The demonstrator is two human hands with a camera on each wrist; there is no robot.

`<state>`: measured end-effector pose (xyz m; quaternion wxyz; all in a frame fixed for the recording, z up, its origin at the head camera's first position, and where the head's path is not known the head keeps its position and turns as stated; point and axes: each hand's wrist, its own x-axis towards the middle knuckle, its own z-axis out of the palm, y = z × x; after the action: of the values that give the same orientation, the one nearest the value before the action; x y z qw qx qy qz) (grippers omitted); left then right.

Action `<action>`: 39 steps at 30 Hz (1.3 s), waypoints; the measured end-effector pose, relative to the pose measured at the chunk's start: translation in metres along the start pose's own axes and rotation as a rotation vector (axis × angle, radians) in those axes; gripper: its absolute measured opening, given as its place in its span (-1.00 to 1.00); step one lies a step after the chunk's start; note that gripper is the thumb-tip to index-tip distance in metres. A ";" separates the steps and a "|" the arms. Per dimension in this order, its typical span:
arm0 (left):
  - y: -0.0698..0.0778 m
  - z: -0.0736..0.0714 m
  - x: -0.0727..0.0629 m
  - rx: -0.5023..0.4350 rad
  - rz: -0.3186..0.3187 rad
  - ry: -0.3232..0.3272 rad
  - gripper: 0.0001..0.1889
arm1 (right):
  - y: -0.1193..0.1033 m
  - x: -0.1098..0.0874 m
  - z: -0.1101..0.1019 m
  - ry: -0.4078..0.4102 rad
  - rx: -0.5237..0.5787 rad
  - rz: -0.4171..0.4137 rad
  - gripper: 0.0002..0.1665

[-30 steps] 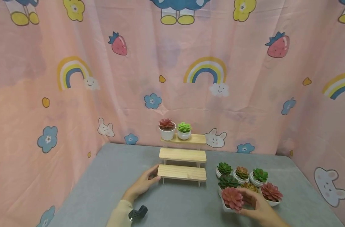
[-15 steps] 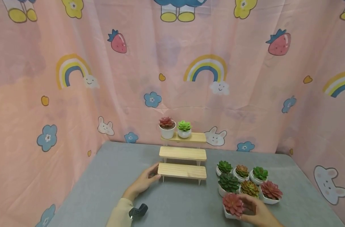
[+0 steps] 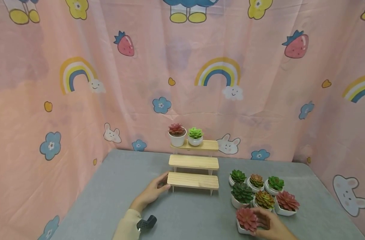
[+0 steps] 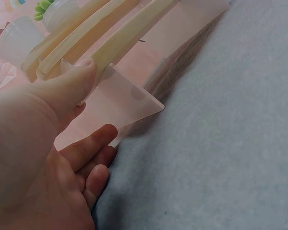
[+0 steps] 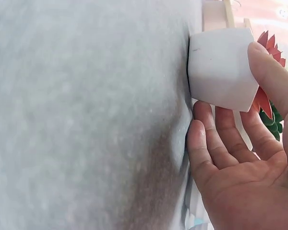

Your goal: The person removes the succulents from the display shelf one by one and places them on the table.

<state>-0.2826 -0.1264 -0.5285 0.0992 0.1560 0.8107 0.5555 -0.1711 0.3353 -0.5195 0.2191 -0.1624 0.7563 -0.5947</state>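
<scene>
Grey table (image 3: 197, 213), lower right: the right hand (image 3: 270, 224) grips the pink succulent (image 3: 246, 218), now shifted lower, seemingly freed from the other pots (image 3: 240, 202) (left hand (image 3: 150, 191) pinches the shelf (image 3: 192, 180)).

- Slants up and inward from the bottom edge of the head view with the left forearm (image 3: 127, 226), sleeved in pale cream.
- Carries on through a bare left wrist (image 3: 136, 205) to the left grip (image 3: 150, 193), aimed toward the middle.
- Stretches the left thumb (image 4: 62, 88) forward, nearly straight, set against the partly hidden index finger in a loose hold.
- Leaves the lower left fingers (image 4: 89, 147) softly bent, close together.
- Extends the right grip (image 3: 270, 223) from the lower right, pointing up and leftward.
- Pinches between an outstretched right thumb (image 5: 273, 72) and gently curved right fingers (image 5: 230, 136).
- Turns the right palm (image 5: 245, 191) toward the wrist camera.
</scene>
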 end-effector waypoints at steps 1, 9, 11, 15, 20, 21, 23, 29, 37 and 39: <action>0.000 0.000 0.000 0.005 0.000 0.001 -0.31 | 0.000 0.000 -0.001 -0.016 0.017 -0.014 -0.31; 0.000 0.001 0.001 0.014 -0.013 0.005 -0.30 | 0.001 0.002 -0.005 -0.123 0.115 -0.062 -0.48; 0.000 0.001 0.002 0.004 -0.006 0.003 -0.30 | 0.001 0.001 -0.006 -0.136 0.113 -0.080 -0.47; 0.000 0.002 0.002 0.003 0.005 -0.002 -0.30 | -0.001 -0.002 -0.009 -0.149 0.073 -0.097 -0.43; 0.000 0.002 0.000 0.021 0.011 -0.008 -0.30 | -0.011 -0.015 -0.018 -0.123 -0.007 -0.134 -0.33; 0.000 0.002 0.000 0.022 0.011 -0.008 -0.30 | -0.013 -0.017 -0.020 -0.112 -0.029 -0.155 -0.30; 0.000 0.001 0.000 0.016 0.010 -0.006 -0.31 | -0.019 -0.020 -0.024 -0.083 -0.073 -0.199 -0.28; -0.002 0.000 0.001 0.006 0.005 0.000 -0.29 | -0.040 -0.021 -0.025 0.059 -0.206 -0.301 -0.39; -0.010 -0.001 0.001 -0.009 0.002 -0.007 -0.27 | -0.067 -0.009 -0.017 0.200 -0.227 -0.342 -0.46; -0.009 0.000 0.002 -0.005 0.003 -0.004 -0.27 | -0.077 -0.003 -0.017 0.221 -0.229 -0.345 -0.50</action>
<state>-0.2854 -0.1291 -0.5363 0.1003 0.1580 0.8090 0.5572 -0.1787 0.3323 -0.4415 0.0105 -0.2469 0.7993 -0.5477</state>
